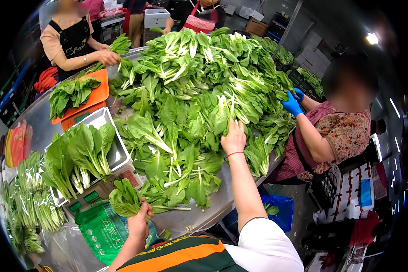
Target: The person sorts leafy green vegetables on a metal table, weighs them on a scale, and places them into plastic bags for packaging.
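Observation:
My left hand (139, 219) grips a small bunch of leafy greens (125, 197), its leaves pointing up and left. My right hand (234, 137) reaches into a large pile of leafy greens (197, 112) with pale stalks. Its fingers touch a plant there, but its fingertips are partly hidden, so I cannot tell whether they grip it. Left of the pile, a metal tray (117, 149) rests on a digital scale (134, 173). Several upright bunches of greens (88, 153) lie in that tray. A green plastic bag (100, 231) bearing writing lies below the scale.
Another scale with an orange pan (100, 88) holds greens farther left. Clear-bagged greens (37, 200) are stacked at the left edge of the metal table (217, 207). A co-worker's blue-gloved hands (292, 103) work at the right; other people stand opposite. A blue bag (282, 210) sits below the table.

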`<state>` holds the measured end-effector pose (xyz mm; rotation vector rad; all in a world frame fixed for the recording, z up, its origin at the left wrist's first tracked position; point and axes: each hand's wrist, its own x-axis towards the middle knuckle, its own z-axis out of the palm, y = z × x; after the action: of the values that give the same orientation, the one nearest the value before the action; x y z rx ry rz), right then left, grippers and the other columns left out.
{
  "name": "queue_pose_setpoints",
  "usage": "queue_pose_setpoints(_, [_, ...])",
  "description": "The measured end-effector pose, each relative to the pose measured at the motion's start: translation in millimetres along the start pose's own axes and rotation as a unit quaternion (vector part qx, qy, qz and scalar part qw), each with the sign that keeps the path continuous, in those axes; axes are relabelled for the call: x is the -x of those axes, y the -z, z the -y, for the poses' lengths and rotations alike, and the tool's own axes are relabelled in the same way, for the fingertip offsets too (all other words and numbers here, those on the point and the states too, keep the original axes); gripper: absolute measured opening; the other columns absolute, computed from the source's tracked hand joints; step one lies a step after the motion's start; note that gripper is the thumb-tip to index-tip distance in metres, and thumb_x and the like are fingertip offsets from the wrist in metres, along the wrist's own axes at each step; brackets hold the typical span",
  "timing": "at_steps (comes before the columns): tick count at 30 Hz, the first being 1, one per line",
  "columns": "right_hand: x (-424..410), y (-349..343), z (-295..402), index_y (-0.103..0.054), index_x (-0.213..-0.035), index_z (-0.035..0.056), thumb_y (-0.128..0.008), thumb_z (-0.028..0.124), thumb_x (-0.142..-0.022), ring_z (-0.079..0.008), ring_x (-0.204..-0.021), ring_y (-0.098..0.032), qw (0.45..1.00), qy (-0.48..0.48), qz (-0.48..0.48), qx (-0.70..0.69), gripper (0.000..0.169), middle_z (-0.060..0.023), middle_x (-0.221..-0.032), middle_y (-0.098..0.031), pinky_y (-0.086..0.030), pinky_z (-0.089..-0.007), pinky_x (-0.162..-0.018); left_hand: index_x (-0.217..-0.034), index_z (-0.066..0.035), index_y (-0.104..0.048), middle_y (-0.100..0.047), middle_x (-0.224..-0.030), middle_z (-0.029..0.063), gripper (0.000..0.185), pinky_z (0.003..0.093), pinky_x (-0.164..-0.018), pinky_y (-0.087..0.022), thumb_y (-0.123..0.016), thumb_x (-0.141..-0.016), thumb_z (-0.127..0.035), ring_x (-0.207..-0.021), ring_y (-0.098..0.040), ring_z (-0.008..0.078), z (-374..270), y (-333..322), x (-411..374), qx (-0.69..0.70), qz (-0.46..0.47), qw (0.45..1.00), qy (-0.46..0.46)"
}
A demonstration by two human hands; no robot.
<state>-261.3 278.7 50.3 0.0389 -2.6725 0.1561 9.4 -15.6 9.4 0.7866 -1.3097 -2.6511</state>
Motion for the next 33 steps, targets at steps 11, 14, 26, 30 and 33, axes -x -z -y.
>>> queue_pose_setpoints(11, [-71.1, 115.4, -6.2, -0.067, -0.096, 0.0060, -0.065, 0.012, -0.072, -0.0311, -0.081, -0.065, 0.956, 0.031, -0.127, -0.263, 0.025, -0.0159, -0.086, -0.066, -0.051, -0.0347, -0.072, -0.105, -0.001, -0.053, -0.056, -0.077, 0.0067, 0.020, 0.0274, -0.058, -0.045, -0.059, -0.087, -0.005, -0.062, -0.052, 0.0146, 10.3, 0.6, -4.6, -0.001, 0.002, 1.000, 0.011])
queue_pose_setpoints(14, [-76.7, 188.6, 23.4, -0.068, -0.094, 0.0069, -0.063, 0.020, -0.072, -0.0336, -0.074, -0.063, 0.971, 0.146, 0.009, -0.190, 0.026, -0.0180, -0.079, -0.064, -0.050, -0.0377, -0.068, -0.105, -0.001, -0.054, -0.057, -0.078, 0.0065, 0.020, 0.0273, -0.058, -0.045, -0.059, -0.087, -0.005, -0.063, -0.052, 0.0146, 12.5, 3.2, -4.2, 0.010, -0.003, 1.000, 0.009])
queue_pose_setpoints(26, [-15.7, 91.9, 120.1, -0.065, -0.092, 0.0031, -0.066, 0.018, -0.079, -0.0218, -0.067, -0.062, 0.885, 0.180, 0.174, -0.392, 0.020, -0.0119, -0.081, -0.066, -0.050, -0.0303, -0.066, -0.106, -0.004, -0.054, -0.056, -0.077, 0.0049, 0.020, 0.0283, -0.058, -0.045, -0.059, -0.087, -0.007, -0.062, -0.052, 0.0131, 7.5, 13.1, 5.2, 0.006, -0.015, 1.000, 0.014])
queue_pose_setpoints(30, [75.7, 62.6, 98.9, -0.067, -0.079, 0.0027, -0.064, 0.022, -0.081, -0.0209, -0.062, -0.062, 0.858, 0.123, 0.347, -0.358, 0.019, -0.0128, -0.072, -0.065, -0.049, -0.0318, -0.062, -0.106, -0.004, -0.054, -0.056, -0.077, 0.0045, 0.021, 0.0280, -0.059, -0.045, -0.060, -0.087, -0.007, -0.063, -0.052, 0.0128, 4.5, 12.6, 5.6, 0.023, -0.032, 0.999, 0.027])
queue_pose_setpoints(33, [124.7, 45.3, 85.3, -0.067, -0.079, 0.0039, -0.066, 0.023, -0.081, -0.0238, -0.060, -0.061, 0.852, 0.083, 0.344, -0.387, 0.019, -0.0132, -0.070, -0.065, -0.049, -0.0327, -0.060, -0.106, -0.003, -0.054, -0.055, -0.077, 0.0043, 0.021, 0.0280, -0.059, -0.044, -0.061, -0.086, -0.007, -0.063, -0.051, 0.0127, 8.3, 2.9, 4.7, -0.004, -0.028, 1.000, 0.000])
